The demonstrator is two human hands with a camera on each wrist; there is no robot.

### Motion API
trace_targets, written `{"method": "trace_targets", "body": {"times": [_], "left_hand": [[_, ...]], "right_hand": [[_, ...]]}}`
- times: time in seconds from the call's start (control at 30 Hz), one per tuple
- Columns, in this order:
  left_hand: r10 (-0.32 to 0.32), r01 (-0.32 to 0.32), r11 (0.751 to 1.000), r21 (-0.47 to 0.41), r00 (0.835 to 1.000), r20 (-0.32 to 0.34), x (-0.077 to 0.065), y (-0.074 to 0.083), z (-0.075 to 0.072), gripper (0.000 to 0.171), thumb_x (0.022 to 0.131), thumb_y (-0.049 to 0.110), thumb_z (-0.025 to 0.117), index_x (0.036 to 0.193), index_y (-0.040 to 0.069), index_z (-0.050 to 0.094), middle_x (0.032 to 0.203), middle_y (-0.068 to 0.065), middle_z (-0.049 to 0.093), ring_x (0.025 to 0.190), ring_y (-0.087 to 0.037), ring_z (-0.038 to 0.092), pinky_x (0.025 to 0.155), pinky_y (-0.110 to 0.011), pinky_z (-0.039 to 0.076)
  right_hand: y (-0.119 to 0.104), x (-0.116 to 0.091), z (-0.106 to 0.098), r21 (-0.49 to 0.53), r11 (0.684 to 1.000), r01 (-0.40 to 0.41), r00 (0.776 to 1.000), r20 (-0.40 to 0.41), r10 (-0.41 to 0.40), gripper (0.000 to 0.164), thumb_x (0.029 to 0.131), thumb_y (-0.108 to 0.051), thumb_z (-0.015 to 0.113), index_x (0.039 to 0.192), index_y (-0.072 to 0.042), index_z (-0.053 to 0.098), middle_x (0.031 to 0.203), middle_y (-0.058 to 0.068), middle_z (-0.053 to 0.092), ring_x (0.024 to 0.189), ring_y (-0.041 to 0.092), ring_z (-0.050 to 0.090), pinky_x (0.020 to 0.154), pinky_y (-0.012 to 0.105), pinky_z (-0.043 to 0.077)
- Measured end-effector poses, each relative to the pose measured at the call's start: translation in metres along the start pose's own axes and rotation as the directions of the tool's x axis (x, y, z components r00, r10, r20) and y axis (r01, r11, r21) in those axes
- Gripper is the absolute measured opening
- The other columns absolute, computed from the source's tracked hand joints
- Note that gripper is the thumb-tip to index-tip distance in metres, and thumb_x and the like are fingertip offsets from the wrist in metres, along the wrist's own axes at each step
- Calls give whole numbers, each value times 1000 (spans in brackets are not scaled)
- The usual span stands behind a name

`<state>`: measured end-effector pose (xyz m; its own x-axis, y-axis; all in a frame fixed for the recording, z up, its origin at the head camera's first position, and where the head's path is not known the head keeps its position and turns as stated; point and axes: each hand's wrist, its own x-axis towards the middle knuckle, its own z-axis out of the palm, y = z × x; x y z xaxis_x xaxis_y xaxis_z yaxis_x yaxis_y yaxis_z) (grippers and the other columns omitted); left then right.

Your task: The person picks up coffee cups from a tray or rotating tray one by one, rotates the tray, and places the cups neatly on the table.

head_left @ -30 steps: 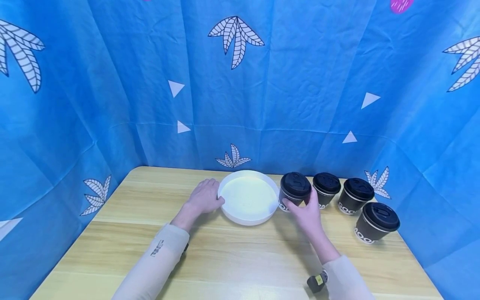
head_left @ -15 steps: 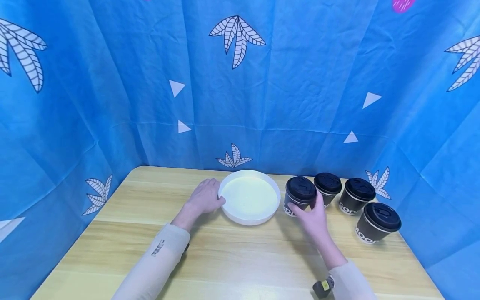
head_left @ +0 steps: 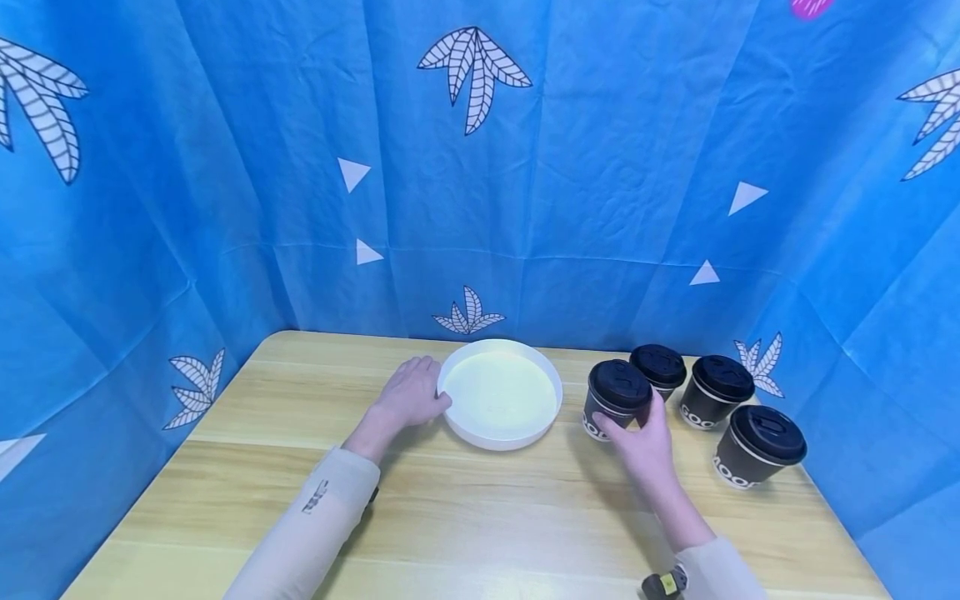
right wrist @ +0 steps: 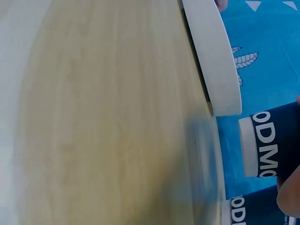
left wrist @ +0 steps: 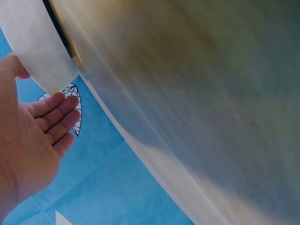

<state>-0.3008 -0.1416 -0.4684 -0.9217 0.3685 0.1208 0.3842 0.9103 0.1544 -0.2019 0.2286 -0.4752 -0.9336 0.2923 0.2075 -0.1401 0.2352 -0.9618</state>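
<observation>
In the head view, my left hand (head_left: 409, 393) holds the left rim of a shallow white round tray (head_left: 551, 414). The left wrist view shows the thumb against the rim of the tray (left wrist: 40, 40) and the fingertips near its wall. My right hand (head_left: 643, 440) grips a dark paper coffee cup (head_left: 604, 414) with a black lid, thumb on the near side. This cup is upright, to the right of the tray. In the right wrist view, the base of the held cup (right wrist: 249, 147) hangs above the table surface, with blue cloth showing between.
Three more lidded cups stand at the right: a back cup (head_left: 657, 367), partly hidden by the held one, a middle cup (head_left: 708, 396), and a front-right cup (head_left: 753, 454). Blue patterned cloth (head_left: 600, 208) surrounds the wooden table (head_left: 465, 517) at the back and sides.
The right hand has carried its cup rightward and slightly toward the person, away from the tray's edge. The left hand, tray and other cups stay in place.
</observation>
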Motion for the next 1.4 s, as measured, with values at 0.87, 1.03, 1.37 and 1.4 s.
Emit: {"method": "trace_targets", "body": {"times": [0.87, 1.03, 1.37, 1.4], "left_hand": [[-1, 1, 1000, -16, 1000, 7, 1, 1, -1, 58, 92, 37, 61, 131, -5, 57, 121, -14, 60, 113, -31, 52, 113, -47, 40], [-2, 2, 1000, -15, 1000, 13, 1, 0, -2, 57, 92, 37, 60, 130, -4, 57, 118, -13, 59, 108, -29, 50, 110, -46, 42], [1, -1, 1000, -12, 1000, 11, 0, 0, -2, 56, 91, 37, 60, 129, -4, 58, 116, -13, 59, 106, -29, 50, 107, -45, 43], [0, 0, 1000, -11, 1000, 13, 1, 0, -2, 56, 92, 37, 60, 129, -4, 57, 117, -13, 59, 106, -29, 50, 108, -45, 43]], "right_hand": [[5, -10, -31, -82, 996, -24, 998, -51, 20, 96, 82, -8, 87, 158, -3, 28, 149, 19, 48, 143, 35, 44, 122, 52, 29], [9, -12, -35, -85, 996, -36, 997, -75, 30, 97, 81, -6, 87, 158, -2, 28, 148, 18, 47, 140, 34, 45, 122, 49, 31], [14, -12, -45, -80, 994, -76, 993, -100, 68, 98, 82, -4, 85, 159, -3, 24, 151, 17, 44, 142, 33, 43, 120, 44, 33], [15, -11, -46, -76, 994, -76, 992, -102, 68, 98, 82, -4, 85, 159, -3, 24, 152, 17, 43, 142, 32, 43, 120, 43, 33]]}}
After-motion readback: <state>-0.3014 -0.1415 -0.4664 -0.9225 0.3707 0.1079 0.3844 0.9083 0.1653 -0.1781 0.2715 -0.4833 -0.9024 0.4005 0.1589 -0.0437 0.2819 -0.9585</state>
